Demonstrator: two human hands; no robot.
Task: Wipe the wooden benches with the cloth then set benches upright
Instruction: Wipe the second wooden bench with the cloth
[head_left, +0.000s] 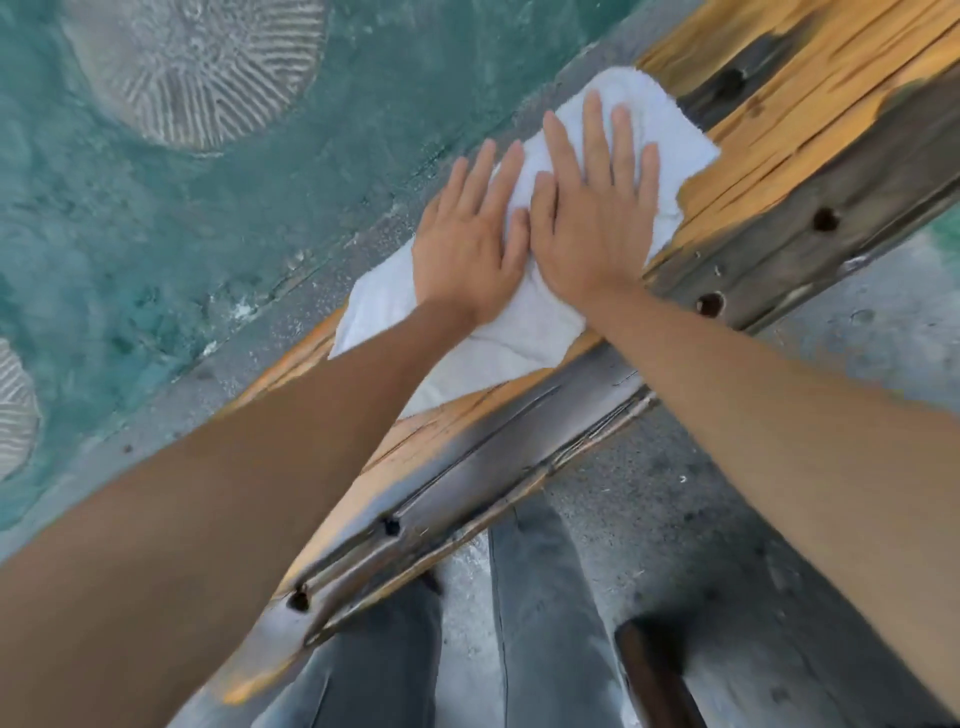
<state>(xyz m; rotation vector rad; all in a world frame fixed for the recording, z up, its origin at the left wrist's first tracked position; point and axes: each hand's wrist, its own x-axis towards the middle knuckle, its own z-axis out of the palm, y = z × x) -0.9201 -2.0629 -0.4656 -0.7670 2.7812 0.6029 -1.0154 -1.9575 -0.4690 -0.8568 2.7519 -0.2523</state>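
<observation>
I see the white cloth (524, 322) lying across the wooden bench (810, 130), which runs from the lower left to the upper right of the frame. My left hand (470, 249) and right hand (597, 218) lie flat side by side on the cloth at center, fingers straight, pressing down without curling round it. Teal patterned floor (156, 234) fills the left side.

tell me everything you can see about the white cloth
The white cloth looks like terry towelling, folded into a long, rumpled pad with a frayed far edge. It lies flat along the top of the wooden bench, its far side reaching the bench's edge. The left hand and right hand press on it side by side, fingers straight and spread, covering its middle.
</observation>
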